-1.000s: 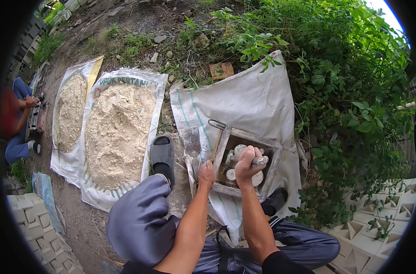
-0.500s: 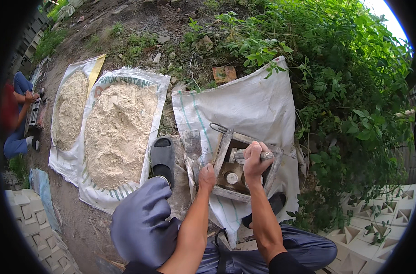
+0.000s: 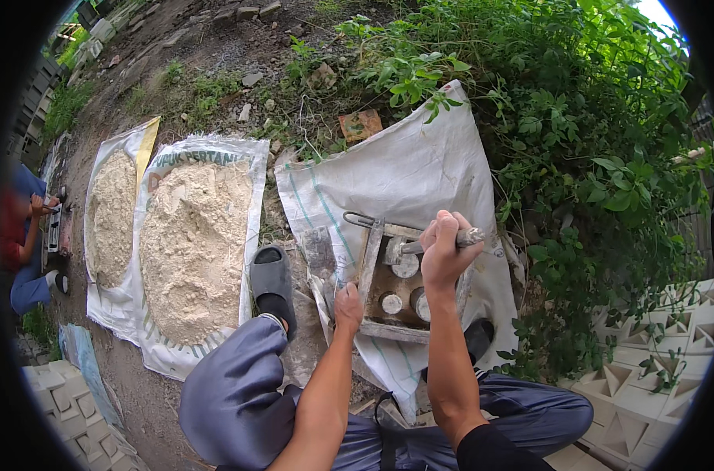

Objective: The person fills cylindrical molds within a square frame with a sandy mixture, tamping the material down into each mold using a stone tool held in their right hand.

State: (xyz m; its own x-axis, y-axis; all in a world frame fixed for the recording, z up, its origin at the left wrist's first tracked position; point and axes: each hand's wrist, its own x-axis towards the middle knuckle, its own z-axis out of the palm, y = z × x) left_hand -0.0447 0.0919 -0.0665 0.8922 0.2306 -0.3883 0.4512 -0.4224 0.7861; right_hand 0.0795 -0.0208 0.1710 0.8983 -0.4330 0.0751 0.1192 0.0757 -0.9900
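Note:
My right hand is closed round the handle of a hammer, above a worn box-shaped mould. The hammer's head overlaps the far cylinder inside the mould; I cannot tell whether they touch. Several round pale-topped cylinders stand within the frame. Beside the mould's left edge, my left hand is closed, its grip hidden from above. Just beyond it lies a flat grey plate. A bent metal loop sticks out at the mould's far left corner.
A white woven sack lies under the mould. To the left, pale powdery heaps rest on two more sacks. Dense plants border the right. Patterned blocks stand at lower right. Another person sits far left.
My right hand and the hammer have risen away from me, the hand also slightly to the right over the mould. My left hand stays beside the mould. The whole view has shifted a little.

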